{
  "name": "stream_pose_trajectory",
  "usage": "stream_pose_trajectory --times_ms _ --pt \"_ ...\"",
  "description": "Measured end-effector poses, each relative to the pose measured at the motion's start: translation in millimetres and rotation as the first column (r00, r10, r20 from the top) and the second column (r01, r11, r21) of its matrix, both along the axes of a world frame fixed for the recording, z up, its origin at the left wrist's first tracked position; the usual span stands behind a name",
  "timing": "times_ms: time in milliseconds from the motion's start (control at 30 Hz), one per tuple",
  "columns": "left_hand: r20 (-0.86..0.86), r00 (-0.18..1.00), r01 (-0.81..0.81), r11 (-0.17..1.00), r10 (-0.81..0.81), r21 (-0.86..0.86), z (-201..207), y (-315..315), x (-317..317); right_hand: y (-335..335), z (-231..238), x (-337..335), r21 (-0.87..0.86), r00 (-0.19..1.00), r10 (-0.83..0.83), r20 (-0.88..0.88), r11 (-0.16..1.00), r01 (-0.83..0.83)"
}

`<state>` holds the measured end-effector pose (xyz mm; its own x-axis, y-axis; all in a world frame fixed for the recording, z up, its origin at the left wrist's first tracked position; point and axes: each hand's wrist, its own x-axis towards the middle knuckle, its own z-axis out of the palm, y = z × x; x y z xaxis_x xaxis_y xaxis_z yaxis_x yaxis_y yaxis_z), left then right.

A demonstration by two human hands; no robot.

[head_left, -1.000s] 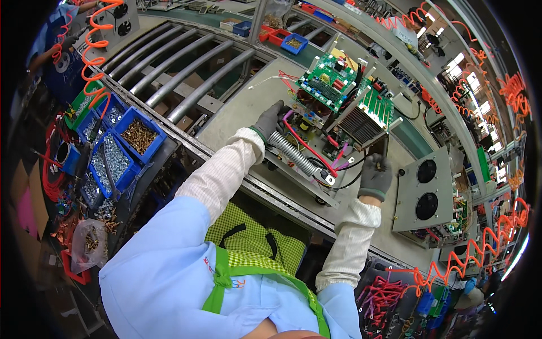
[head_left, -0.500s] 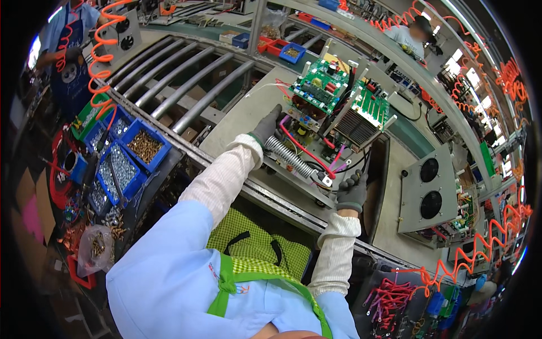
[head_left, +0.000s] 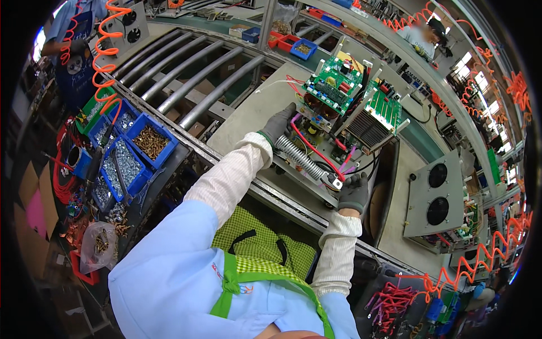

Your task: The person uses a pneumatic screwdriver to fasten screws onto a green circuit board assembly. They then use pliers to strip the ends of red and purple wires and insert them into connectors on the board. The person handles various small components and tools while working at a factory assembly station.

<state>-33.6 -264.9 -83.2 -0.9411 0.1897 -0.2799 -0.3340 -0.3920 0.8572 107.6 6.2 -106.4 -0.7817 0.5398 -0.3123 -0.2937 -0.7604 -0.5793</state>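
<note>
An open electronics unit (head_left: 316,121) with green circuit boards, a dark finned block and red cables rests on the workbench in front of me. My left hand (head_left: 278,125), in a grey glove, grips its left side, fingers reaching along the edge. A coiled metal-looking hose (head_left: 298,157) runs along the unit's near side, close to that hand. My right hand (head_left: 353,194), also gloved, is closed at the near right corner with fingers curled; its exact contact is partly hidden. Beside its fingertips is the metal lug (head_left: 335,182) of a thick red cable (head_left: 316,146).
Roller conveyor bars (head_left: 195,85) lie to the left. Blue bins of screws (head_left: 149,141) and washers stand at the near left. A grey panel with two fans (head_left: 435,192) stands at right. Pink-red cables (head_left: 389,302) lie at lower right. Orange coiled hoses (head_left: 104,51) hang around; other people stand beyond.
The whole view has shifted, so the scene sits slightly farther right. My right hand's fingers, earlier stretched up beside the unit, are now curled near the lug. My left hand keeps its place.
</note>
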Motion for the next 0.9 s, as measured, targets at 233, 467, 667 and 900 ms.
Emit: stream_pose_trajectory --times_ms 233,467,667,900 --pt "0.055 0.998 -0.019 0.991 0.012 0.131 2 -1 3 4 -6 -11 0.083 0.999 -0.026 0.046 0.996 0.022" --pt "0.005 0.999 -0.047 0.989 0.047 0.138 -5 -3 -2 11 -15 -20 0.032 1.0 0.026 -0.002 0.999 -0.026" --pt "0.019 0.971 -0.225 0.88 0.239 0.417 37 -37 5 10 -17 -43 0.086 0.999 -0.02 0.046 0.996 0.016" --pt "-0.623 0.749 0.075 0.963 -0.226 -0.259 121 15 74 12 -29 -79 0.119 0.981 0.169 0.096 0.976 -0.18"
